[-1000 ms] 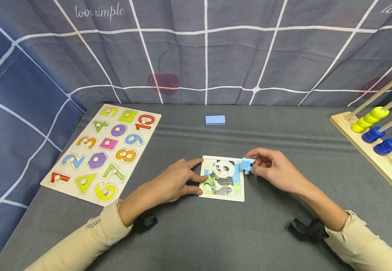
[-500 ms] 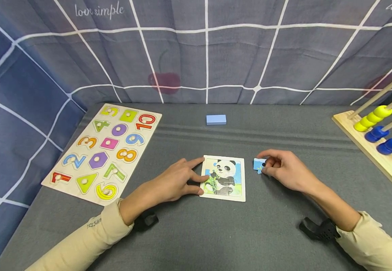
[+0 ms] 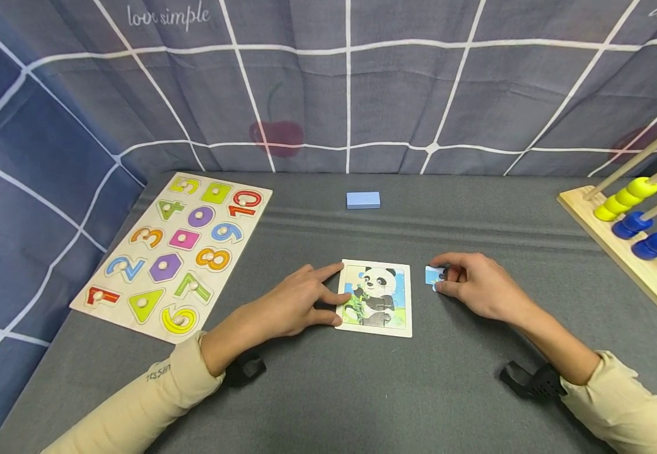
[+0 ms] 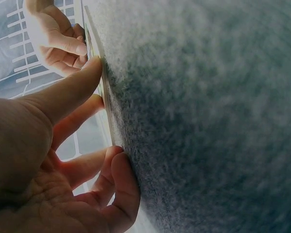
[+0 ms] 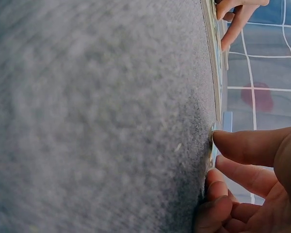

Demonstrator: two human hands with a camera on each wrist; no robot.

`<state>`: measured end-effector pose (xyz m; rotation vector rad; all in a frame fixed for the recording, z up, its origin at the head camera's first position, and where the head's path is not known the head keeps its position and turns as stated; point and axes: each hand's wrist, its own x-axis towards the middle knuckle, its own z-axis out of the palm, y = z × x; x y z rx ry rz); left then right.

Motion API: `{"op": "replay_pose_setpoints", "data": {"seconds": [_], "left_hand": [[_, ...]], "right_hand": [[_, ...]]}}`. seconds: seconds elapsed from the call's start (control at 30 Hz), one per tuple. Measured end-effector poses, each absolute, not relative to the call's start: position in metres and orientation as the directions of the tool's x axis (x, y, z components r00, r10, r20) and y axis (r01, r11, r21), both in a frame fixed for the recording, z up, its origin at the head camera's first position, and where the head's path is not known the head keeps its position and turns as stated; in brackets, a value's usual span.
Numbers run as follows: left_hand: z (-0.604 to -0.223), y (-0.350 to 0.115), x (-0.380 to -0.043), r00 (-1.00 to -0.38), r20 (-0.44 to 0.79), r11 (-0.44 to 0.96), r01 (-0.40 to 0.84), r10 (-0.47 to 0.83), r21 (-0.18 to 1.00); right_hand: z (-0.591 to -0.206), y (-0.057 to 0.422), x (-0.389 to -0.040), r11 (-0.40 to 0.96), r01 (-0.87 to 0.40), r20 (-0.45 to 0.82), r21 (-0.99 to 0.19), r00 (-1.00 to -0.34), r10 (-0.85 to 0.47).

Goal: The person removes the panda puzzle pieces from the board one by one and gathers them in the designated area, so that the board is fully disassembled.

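Dark blue-grey cloth (image 3: 391,94) with a white grid walls in the left side and the back, printed with "love simple" and, a little further right, a red cherry (image 3: 277,139). Below it spreads a dark grey tabletop (image 3: 362,391) of a fabric-like texture, lightly creased towards the rear. At its left lies a pale number board (image 3: 120,314), set at a slant, its numerals and shapes knobbed. A beige sleeve (image 3: 135,397) comes in beside it, and the left of the two hands, the left hand (image 3: 294,302), has its fingers spread against the near-left edge of a square panda puzzle (image 3: 378,302) lying flat mid-tabletop. Behind the puzzle, near the back cloth, sits a light blue block (image 3: 363,200). Just right of the puzzle, the right hand (image 3: 476,287) pinches a blue puzzle piece (image 3: 432,275) between thumb and finger, apart from the frame. At far right stands a wooden rack (image 3: 623,249) of slanting rods with yellow beads (image 3: 626,198) and blue beads (image 3: 654,246), cut off by the view.
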<state>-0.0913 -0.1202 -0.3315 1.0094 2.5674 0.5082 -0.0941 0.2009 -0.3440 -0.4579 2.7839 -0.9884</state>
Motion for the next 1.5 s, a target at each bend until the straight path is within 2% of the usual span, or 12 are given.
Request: {"op": "replay_pose_setpoints", "data": {"seconds": [0.3,0.7,1.07,1.27,1.5], "left_hand": [[-0.333,-0.121,-0.092,-0.693,-0.168,0.682,0.582,0.701,0.442],[-0.333,-0.121,-0.091,-0.699,-0.186,0.692,0.565,0.691,0.449],[-0.335,-0.122,-0.091,-0.695,-0.170,0.683,0.578,0.699,0.446],[-0.335,-0.121,-0.091,-0.697,-0.170,0.682,0.572,0.697,0.455],[-0.334,-0.121,-0.094,-0.696,-0.175,0.683,0.567,0.696,0.461]], "right_hand": [[-0.344,0.201,-0.094,0.738,-0.248,-0.034,-0.627,-0.938,-0.345],[-0.344,0.201,-0.089,0.689,-0.253,-0.013,-0.679,-0.934,-0.356],[-0.337,0.182,-0.086,0.645,-0.300,0.041,-0.703,-0.922,-0.384],[-0.337,0.160,-0.089,0.609,-0.334,0.047,-0.719,-0.898,-0.437],[-0.334,0.129,-0.100,0.594,-0.389,-0.003,-0.704,-0.835,-0.550]]}}
